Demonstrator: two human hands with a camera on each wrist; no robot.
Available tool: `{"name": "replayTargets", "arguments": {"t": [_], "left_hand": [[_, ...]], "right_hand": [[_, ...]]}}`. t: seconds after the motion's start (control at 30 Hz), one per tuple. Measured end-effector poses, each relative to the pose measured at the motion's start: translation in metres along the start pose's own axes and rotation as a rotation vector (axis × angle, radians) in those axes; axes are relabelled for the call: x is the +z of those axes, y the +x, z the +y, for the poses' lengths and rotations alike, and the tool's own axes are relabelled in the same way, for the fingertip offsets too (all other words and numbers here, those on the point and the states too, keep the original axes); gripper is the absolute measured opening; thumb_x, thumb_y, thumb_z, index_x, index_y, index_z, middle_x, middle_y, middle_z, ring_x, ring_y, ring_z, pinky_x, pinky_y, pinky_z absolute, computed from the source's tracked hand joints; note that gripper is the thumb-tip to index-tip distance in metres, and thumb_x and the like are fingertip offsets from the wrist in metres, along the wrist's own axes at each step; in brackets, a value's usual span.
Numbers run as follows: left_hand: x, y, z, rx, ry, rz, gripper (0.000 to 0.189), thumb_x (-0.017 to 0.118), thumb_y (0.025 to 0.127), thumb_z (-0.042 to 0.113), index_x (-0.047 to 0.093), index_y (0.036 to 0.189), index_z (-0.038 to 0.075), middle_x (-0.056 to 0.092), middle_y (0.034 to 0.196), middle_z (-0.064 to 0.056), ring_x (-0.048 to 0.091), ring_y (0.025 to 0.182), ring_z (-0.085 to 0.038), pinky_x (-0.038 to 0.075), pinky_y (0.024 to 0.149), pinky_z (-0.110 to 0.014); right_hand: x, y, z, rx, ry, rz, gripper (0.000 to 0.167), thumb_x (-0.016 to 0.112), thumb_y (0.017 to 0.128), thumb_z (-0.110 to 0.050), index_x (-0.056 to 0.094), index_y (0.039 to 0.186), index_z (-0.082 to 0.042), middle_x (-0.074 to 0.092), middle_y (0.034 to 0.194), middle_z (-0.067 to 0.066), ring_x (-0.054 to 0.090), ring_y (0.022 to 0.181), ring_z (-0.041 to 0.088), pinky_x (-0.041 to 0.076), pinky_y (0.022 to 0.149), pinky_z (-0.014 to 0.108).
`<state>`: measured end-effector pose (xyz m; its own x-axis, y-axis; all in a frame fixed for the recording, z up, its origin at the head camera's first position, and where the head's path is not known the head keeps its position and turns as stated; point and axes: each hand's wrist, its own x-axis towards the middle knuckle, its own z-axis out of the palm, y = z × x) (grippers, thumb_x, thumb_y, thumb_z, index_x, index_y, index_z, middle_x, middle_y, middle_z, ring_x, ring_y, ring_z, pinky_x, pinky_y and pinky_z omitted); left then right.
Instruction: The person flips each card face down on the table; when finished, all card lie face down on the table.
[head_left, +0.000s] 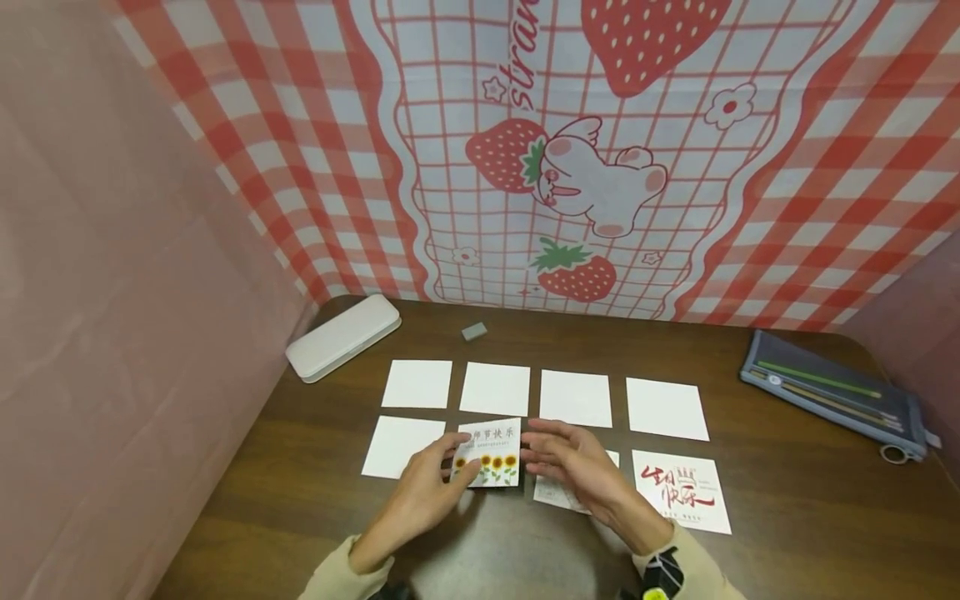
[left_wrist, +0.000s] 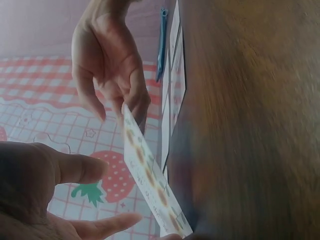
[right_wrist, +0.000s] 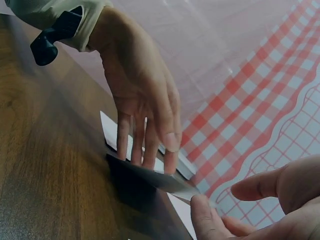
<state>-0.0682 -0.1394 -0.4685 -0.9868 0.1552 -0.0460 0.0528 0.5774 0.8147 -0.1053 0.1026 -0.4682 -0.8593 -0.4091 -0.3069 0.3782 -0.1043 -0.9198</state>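
A white card with sunflowers and dark lettering [head_left: 495,450] is tilted up between the two hands. My left hand [head_left: 427,492] is at its left edge, fingers mostly straight; in the right wrist view, the left fingertips reach behind the card's edge while the thumb stands off it. Opposite, my right hand [head_left: 581,471] has loosely bent fingers close along the right edge, and one fingertip meets the card's end in the right wrist view. Under the right hand lies a partly covered printed card [head_left: 555,493]. To its right is a card with red lettering [head_left: 678,492].
Several blank white cards, such as the nearest blank card [head_left: 401,448], lie in two rows on the brown table [head_left: 247,533]. Behind are a white case [head_left: 345,337] and a small grey block [head_left: 474,332]. A blue-grey zip pouch [head_left: 832,392] lies at right.
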Motion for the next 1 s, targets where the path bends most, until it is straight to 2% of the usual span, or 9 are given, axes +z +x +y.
{"name": "replayTargets", "arguments": {"t": [0.13,0.23,0.37,0.5,0.63,0.73,0.83,0.9,1.0], "left_hand": [[0.002,-0.003,0.006,-0.003,0.047,-0.017,0.054,0.068,0.100,0.040,0.061,0.141,0.006,0.070,0.130,-0.022,0.070,0.109,-0.034,0.061,0.088,-0.043],[0.004,-0.005,0.010,0.019,0.072,-0.026,0.055,0.067,0.100,0.046,0.062,0.142,0.009,0.069,0.134,-0.017,0.067,0.116,-0.034,0.057,0.094,-0.047],[0.007,-0.007,0.013,0.064,0.069,-0.051,0.055,0.066,0.101,0.046,0.063,0.141,0.009,0.061,0.147,-0.021,0.058,0.135,-0.042,0.048,0.111,-0.063],[0.010,-0.008,0.015,0.070,0.060,-0.064,0.059,0.063,0.101,0.052,0.062,0.142,0.009,0.061,0.147,-0.021,0.060,0.134,-0.039,0.052,0.108,-0.059],[0.009,-0.007,0.017,0.088,-0.058,-0.092,0.058,0.057,0.105,0.050,0.059,0.145,0.007,0.063,0.145,-0.021,0.066,0.128,-0.037,0.061,0.099,-0.046],[0.006,-0.007,0.018,0.121,-0.174,-0.097,0.051,0.055,0.108,0.041,0.058,0.144,0.005,0.064,0.143,-0.022,0.069,0.125,-0.038,0.062,0.097,-0.039],[0.001,-0.008,0.019,0.143,-0.259,-0.067,0.043,0.057,0.108,0.032,0.062,0.141,0.005,0.067,0.139,-0.020,0.071,0.119,-0.037,0.062,0.098,-0.033],[-0.002,-0.009,0.020,0.147,-0.316,-0.046,0.039,0.058,0.108,0.027,0.063,0.139,0.005,0.069,0.136,-0.020,0.072,0.118,-0.036,0.061,0.098,-0.029],[-0.007,-0.009,0.020,0.159,-0.415,-0.025,0.036,0.060,0.106,0.019,0.063,0.138,0.002,0.067,0.136,-0.022,0.072,0.116,-0.033,0.062,0.096,-0.030]], "right_hand": [[0.002,0.005,0.007,-0.010,0.003,-0.015,0.054,0.056,0.104,-0.005,0.037,0.149,0.019,0.065,0.134,0.029,0.072,0.100,0.011,0.062,0.090,0.022],[0.004,0.008,0.013,0.002,-0.019,-0.023,0.051,0.058,0.102,-0.004,0.042,0.144,0.020,0.072,0.124,0.021,0.073,0.095,0.011,0.063,0.086,0.022],[0.007,0.009,0.019,0.012,-0.056,-0.060,0.051,0.059,0.102,-0.006,0.044,0.141,0.021,0.072,0.124,0.024,0.074,0.097,0.013,0.064,0.085,0.025],[0.011,0.011,0.021,0.046,-0.062,-0.110,0.055,0.062,0.101,-0.013,0.044,0.142,0.019,0.073,0.122,0.024,0.074,0.098,0.014,0.064,0.088,0.028],[0.015,0.013,0.022,0.088,-0.081,-0.136,0.064,0.063,0.103,-0.024,0.042,0.148,0.016,0.073,0.124,0.020,0.074,0.103,0.018,0.064,0.093,0.033],[0.016,0.014,0.022,0.098,-0.099,-0.136,0.070,0.063,0.105,-0.032,0.039,0.151,0.015,0.067,0.134,0.026,0.073,0.114,0.028,0.062,0.098,0.039],[0.018,0.013,0.020,0.100,-0.117,-0.120,0.074,0.064,0.104,-0.037,0.038,0.153,0.013,0.059,0.144,0.031,0.068,0.125,0.036,0.061,0.101,0.042],[0.019,0.013,0.018,0.094,-0.136,-0.097,0.075,0.066,0.103,-0.038,0.039,0.152,0.012,0.058,0.144,0.032,0.069,0.123,0.035,0.062,0.100,0.043],[0.021,0.014,0.016,0.067,-0.180,-0.041,0.071,0.069,0.101,-0.037,0.045,0.147,0.010,0.066,0.131,0.027,0.074,0.108,0.028,0.064,0.092,0.040]]}}
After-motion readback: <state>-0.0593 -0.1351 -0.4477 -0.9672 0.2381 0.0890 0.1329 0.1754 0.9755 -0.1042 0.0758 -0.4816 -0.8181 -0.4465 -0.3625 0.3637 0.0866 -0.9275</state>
